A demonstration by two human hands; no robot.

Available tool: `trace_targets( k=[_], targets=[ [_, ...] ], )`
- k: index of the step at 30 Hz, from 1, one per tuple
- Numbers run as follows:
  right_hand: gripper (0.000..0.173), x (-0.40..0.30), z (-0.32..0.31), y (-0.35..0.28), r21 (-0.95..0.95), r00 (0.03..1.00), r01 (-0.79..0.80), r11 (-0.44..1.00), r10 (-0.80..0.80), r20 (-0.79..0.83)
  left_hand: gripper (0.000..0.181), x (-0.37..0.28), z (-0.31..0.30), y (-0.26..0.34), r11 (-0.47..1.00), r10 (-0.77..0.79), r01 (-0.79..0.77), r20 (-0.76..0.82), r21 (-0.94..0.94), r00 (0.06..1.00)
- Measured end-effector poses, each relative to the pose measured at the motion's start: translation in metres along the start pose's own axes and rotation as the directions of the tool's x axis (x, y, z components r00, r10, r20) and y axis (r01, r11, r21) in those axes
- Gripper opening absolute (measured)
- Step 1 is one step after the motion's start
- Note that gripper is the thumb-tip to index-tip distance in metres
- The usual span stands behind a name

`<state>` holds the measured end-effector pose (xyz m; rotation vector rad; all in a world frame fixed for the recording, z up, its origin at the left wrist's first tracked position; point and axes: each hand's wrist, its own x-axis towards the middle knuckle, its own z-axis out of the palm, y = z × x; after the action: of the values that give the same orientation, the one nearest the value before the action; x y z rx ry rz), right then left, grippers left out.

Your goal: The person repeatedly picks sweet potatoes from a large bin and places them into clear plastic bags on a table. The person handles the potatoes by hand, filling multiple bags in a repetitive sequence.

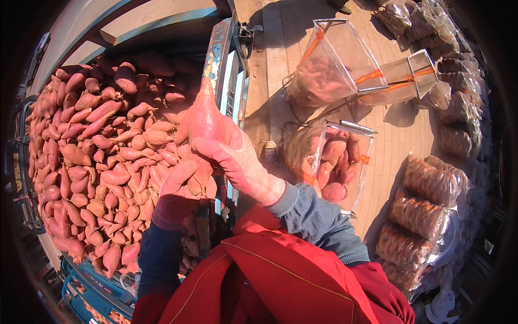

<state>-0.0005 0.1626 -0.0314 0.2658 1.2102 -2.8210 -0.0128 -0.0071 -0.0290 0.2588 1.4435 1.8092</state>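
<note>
My right hand (pixel 238 162), in a pale reddish work glove, grips a large pink-skinned sweet potato (pixel 207 117) whose pointed end faces away from me. Just below and to the left, my left hand (pixel 176 194), gloved too, is closed around another sweet potato (pixel 199 178) with soil on its skin. Both hands are over the edge of a truck bed, beside a big heap of sweet potatoes (pixel 117 178). To the right, a clear plastic bag (pixel 364 174) on a metal frame stands open with sweet potatoes inside.
The truck's worn blue metal side rail (pixel 218 44) runs along the heap. Beyond it, another framed bag (pixel 323 73) holds sweet potatoes, near an upright framed bag (pixel 392 81). Filled bags (pixel 421 214) line the right of the brick pavement (pixel 376 150). A person's shoe (pixel 345 9) shows at the top.
</note>
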Motion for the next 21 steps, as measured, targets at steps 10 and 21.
trace_targets(
  k=[10, 21],
  targets=[
    [0.037, -0.073, -0.138, 0.017, 0.504, 0.924, 0.112, 0.856, 0.097, -0.371, 0.019, -0.028, 0.020, -0.009, 0.943, -0.158, 0.050, -0.310, -0.328, 0.938],
    [0.057, -0.196, -0.332, 0.047, -0.477, 0.387, -0.521, 0.707, -0.302, -0.871, 0.024, -0.048, -0.081, -0.038, 0.922, 0.129, 0.139, -0.627, 0.361, 0.769]
  ],
)
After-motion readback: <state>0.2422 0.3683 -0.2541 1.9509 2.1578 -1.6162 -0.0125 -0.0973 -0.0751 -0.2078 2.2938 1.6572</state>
